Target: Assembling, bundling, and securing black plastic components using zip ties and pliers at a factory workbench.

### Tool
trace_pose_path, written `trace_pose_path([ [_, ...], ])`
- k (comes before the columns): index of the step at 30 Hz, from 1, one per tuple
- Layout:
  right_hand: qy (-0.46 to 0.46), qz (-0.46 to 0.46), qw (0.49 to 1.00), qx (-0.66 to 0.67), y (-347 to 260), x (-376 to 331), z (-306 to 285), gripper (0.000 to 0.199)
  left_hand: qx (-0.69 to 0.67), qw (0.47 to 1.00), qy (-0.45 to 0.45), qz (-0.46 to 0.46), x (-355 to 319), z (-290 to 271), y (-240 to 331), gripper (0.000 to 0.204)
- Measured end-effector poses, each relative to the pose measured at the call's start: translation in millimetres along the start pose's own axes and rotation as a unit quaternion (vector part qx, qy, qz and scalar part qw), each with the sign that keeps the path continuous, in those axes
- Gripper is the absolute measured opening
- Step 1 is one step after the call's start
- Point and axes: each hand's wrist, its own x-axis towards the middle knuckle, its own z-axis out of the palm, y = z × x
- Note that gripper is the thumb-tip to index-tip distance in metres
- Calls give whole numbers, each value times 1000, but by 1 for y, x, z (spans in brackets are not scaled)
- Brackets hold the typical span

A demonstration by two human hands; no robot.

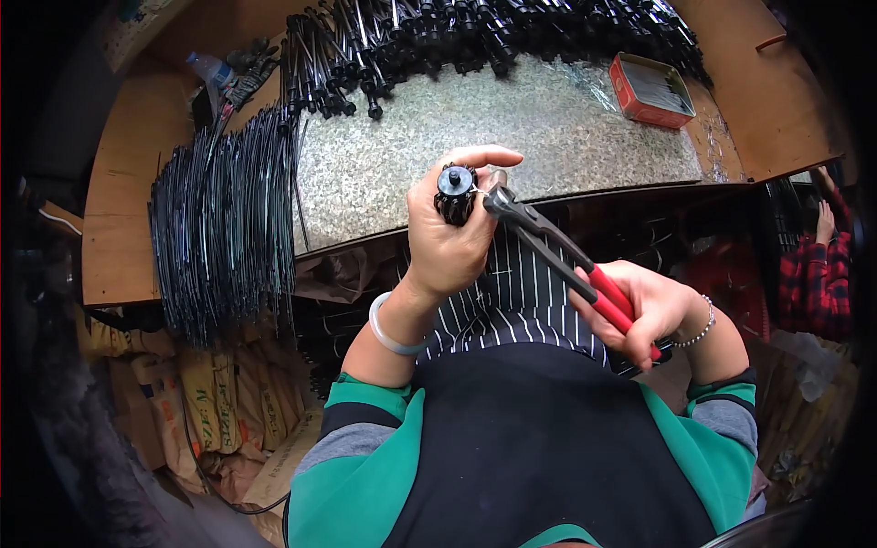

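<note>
My left hand (440, 239) is wrapped round a black umbrella frame (455, 182), seen end-on, with a grey disc and a small knob on top and black ribs packed about it. In my right hand (644, 309) are end-cutting pliers (557, 254) with red handles and dark metal jaws. The jaws sit beside the frame, close to my left thumb, where a thin bright wire seems to run between them. My left index finger stretches above the jaws. Whether the jaws bite the wire I cannot make out.
Many frames with shiny shafts (402, 41) lie along the back of the speckled tabletop (365, 173). Thin black ribs (219, 219) hang over the left edge. A red box (650, 89) of thin wires stands back right. Another person's checked sleeve (816, 283) shows far right.
</note>
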Motion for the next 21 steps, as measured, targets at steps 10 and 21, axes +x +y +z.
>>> trace_pose_path([
  [10,46,16,997,-60,-2,-6,4,42,11,1000,-9,-2,-2,-1,2,35],
  [21,35,169,984,-46,-19,-6,5,43,11,1000,-19,16,-2,-1,2,13],
])
